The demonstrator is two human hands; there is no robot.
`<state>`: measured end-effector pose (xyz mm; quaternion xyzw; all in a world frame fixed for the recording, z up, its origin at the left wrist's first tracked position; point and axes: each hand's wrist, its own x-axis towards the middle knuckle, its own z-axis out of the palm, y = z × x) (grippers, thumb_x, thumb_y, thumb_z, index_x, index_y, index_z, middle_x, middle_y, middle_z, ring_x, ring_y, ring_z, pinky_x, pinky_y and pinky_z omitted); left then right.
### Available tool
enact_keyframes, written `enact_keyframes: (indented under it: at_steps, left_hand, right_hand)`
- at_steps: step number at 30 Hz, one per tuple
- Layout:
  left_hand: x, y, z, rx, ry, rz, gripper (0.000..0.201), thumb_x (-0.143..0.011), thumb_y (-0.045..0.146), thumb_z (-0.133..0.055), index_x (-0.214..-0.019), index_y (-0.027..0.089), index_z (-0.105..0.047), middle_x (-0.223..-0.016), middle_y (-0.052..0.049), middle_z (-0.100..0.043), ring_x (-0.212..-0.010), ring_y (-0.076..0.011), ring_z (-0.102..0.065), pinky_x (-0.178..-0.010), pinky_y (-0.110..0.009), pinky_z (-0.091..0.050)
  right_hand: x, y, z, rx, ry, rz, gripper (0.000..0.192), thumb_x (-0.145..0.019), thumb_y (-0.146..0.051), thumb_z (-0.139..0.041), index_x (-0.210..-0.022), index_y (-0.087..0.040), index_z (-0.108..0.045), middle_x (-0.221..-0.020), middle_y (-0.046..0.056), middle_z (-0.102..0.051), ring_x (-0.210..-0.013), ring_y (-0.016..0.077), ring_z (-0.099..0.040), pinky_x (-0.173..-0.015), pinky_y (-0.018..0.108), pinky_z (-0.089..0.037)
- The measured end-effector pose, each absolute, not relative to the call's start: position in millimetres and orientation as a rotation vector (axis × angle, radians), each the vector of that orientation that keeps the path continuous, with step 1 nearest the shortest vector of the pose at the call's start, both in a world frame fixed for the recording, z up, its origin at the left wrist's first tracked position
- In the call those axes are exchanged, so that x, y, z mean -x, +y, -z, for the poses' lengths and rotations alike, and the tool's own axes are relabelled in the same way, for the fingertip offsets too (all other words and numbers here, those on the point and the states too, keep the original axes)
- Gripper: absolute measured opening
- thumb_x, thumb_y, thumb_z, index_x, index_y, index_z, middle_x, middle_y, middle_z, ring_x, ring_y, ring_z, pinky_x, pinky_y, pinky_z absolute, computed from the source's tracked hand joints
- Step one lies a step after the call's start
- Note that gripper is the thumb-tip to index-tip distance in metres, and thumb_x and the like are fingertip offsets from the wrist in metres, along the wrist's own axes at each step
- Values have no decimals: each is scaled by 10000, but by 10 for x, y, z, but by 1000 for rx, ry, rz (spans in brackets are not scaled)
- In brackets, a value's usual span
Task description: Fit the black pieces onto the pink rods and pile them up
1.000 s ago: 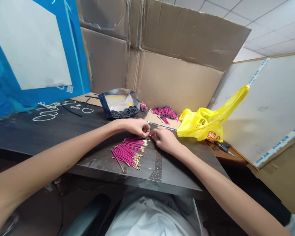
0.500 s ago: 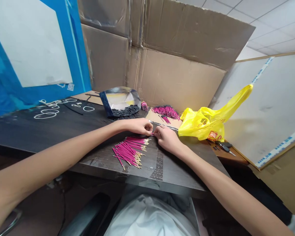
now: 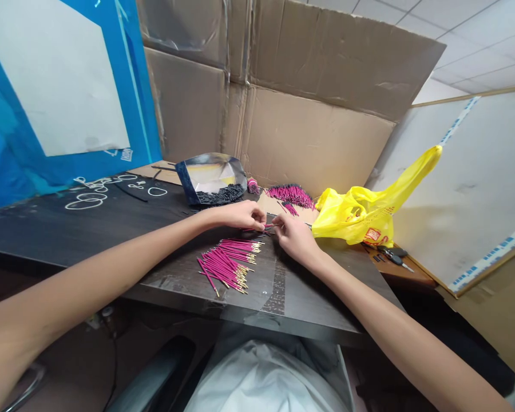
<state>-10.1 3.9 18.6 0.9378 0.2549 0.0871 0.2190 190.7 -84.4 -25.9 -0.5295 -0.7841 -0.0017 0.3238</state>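
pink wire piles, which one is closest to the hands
The loose fan of pink wires on the dark table, just below both hands; the other pile lies farther back by the yellow bag.

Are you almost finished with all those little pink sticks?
Not really. A pile of pink sticks with bare metal tips already lies on the dark table near the person. Right now the left hand and right hand pinch one pink stick between them. A second pink heap lies farther back by the yellow bag, beside a tray of black bits.
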Motion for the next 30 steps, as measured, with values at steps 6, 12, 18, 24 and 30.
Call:
enact_keyframes:
  at_steps: [6,12,18,24,30]
  left_hand:
    - [112,40,-188,-2556,661,-273,211,-791,340,-642,-825,140,-701,-659,-11,-608,-611,-129,-514,-600,-262,-340]
    - [113,17,-187,-2502,637,-264,220,-809,341,-630,-842,136,-700,-669,-16,-618,-596,-128,-518,-595,-267,-342]
    - [107,2,-189,-2503,600,-338,231,-812,344,-635,-840,130,-717,-685,-14,-614,-625,-123,-505,-617,-268,-347]
    - [105,-6,-193,-2473,547,-367,246,-821,358,-639,-829,128,-726,-717,-26,-634,-658,-128,-514,-630,-270,-356]
    - [130,-29,-214,-2466,559,-377,256,-828,373,-653,-832,130,-733,-662,-11,-601,-604,-113,-469,-593,-265,-324]
  right_hand:
    - [-1942,-830,247,1301,-1996,-55,175,-905,-113,-548,-971,-200,-684,-939,52,-757,-890,199,-689,-826,312,-508]
    - [-1969,-807,278,1255,-1955,-130,216,-881,-75,-557,-1007,-204,-676,-949,44,-766,-892,192,-712,-826,318,-535]
    - [-1935,-842,263,1261,-1979,-111,202,-901,-104,-562,-1019,-217,-681,-970,55,-765,-916,211,-713,-860,350,-537]
    - [-1920,-865,253,1218,-1973,-141,162,-907,-134,-573,-993,-218,-681,-934,53,-756,-895,211,-704,-852,352,-534]
    - [-1933,-838,251,1142,-1902,-301,86,-907,-179,-592,-944,-206,-664,-899,31,-749,-853,175,-696,-814,311,-532]
